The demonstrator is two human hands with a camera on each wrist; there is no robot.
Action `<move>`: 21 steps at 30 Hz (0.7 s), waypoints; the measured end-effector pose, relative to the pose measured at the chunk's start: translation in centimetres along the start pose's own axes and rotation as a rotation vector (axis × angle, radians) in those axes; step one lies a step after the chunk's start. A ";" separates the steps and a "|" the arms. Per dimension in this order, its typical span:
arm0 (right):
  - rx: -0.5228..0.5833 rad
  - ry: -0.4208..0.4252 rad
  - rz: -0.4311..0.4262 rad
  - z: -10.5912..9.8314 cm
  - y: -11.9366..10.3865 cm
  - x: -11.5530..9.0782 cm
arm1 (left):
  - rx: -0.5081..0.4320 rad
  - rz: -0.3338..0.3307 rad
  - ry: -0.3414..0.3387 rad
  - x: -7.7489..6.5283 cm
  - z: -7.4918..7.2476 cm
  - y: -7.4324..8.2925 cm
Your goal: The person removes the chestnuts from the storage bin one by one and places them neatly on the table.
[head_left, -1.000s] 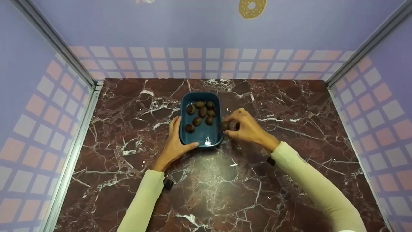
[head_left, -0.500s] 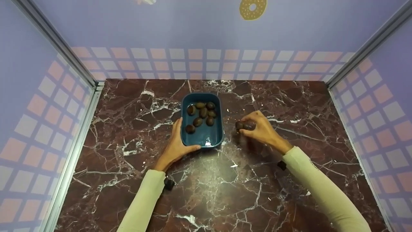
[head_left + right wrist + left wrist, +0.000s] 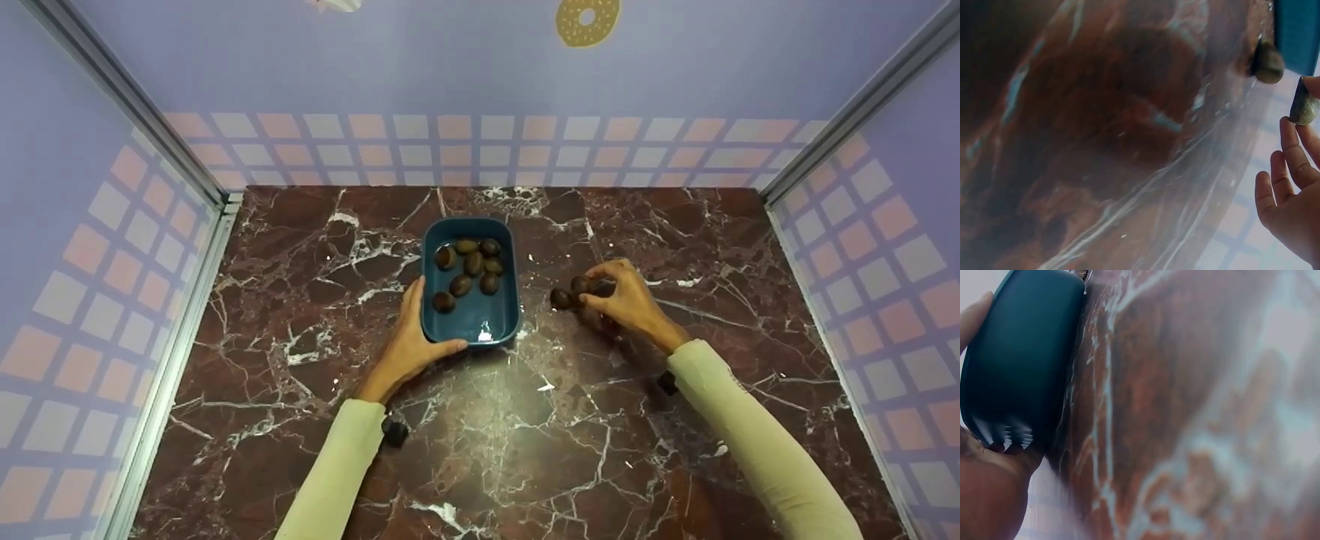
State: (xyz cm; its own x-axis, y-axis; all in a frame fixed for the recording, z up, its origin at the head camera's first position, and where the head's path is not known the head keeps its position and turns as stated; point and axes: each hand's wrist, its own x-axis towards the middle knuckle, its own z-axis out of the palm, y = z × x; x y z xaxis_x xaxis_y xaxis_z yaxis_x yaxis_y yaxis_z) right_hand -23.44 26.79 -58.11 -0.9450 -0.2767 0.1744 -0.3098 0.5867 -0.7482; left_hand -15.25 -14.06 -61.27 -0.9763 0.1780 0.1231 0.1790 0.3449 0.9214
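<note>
Fingers [image 3: 412, 294] of the left hand [image 3: 405, 345] lie along the left side of a blue tub [image 3: 476, 319], with the thumb along its near side, so this grip has hold of one corner. The tub sits on the shiny desk [image 3: 517, 457], and it looks stiff and not too heavy; its side walls seem good to hold. Eight brown lumps [image 3: 472, 263] lie in it, most of them toward the far end. They could be nuts or stones; I can't tell. Right of the tub, one loose lump [image 3: 560, 298] sits on the desk, just beside the pinched lump [image 3: 581, 285]. The right hand [image 3: 630, 304] has that one between its thumb and fingertips, so its grip is only as wide as the lump. The fingers it doesn't need stand apart and hold nothing. Each lump looks hard and light, but smooth and round, so I think it may slip or roll away. Its fat middle seems the best place to pinch.
</note>
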 end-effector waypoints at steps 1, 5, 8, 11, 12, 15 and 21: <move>0.003 0.002 0.010 0.0 0.3 0.0 | -0.002 -0.002 0.000 0.0 0.0 0.0; 0.002 0.001 0.047 -0.1 1.2 0.0 | -0.024 0.005 0.007 0.1 0.1 -0.1; -0.009 -0.006 0.055 -0.2 1.7 -0.1 | -0.027 0.009 0.019 0.1 0.2 -0.1; -0.018 -0.018 0.054 -0.3 2.2 -0.3 | -0.017 0.009 0.027 0.1 0.4 0.1; -0.023 -0.022 0.054 -0.3 2.4 -0.3 | -0.017 0.010 0.029 0.0 0.4 0.3; -0.049 -0.037 0.051 -0.3 2.7 -0.5 | -0.027 0.006 0.032 -0.2 0.6 0.9; -0.090 -0.057 0.051 -0.4 3.2 -0.8 | -0.032 -0.008 0.023 -0.4 0.6 1.2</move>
State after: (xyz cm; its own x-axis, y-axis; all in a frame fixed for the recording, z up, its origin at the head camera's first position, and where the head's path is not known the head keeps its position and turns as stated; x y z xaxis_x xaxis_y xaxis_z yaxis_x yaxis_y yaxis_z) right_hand -23.75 29.18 -60.33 -0.9532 -0.2858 0.0986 -0.2716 0.6665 -0.6943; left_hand -14.56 -13.18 -60.45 -0.9803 0.1539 0.1240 0.1678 0.3164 0.9337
